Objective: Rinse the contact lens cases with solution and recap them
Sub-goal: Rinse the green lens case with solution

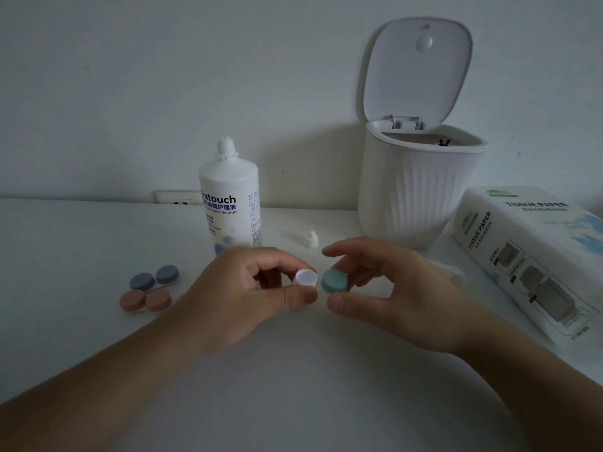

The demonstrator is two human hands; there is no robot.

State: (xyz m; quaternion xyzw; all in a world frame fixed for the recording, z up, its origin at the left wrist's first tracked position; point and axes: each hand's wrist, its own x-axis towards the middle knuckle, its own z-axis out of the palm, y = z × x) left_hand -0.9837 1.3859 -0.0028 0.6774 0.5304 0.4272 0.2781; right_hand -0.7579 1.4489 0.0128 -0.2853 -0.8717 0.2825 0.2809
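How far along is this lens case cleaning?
Seemingly done: the purple case and pink case lie capped. In hand: the left hand holds the third case, one well uncapped; the right hand pinches its green cap. Left: recapping the solution bottle.

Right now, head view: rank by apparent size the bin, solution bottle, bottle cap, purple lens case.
1. bin
2. solution bottle
3. purple lens case
4. bottle cap
The cap lies farther back than the case, so their gap is less sure.
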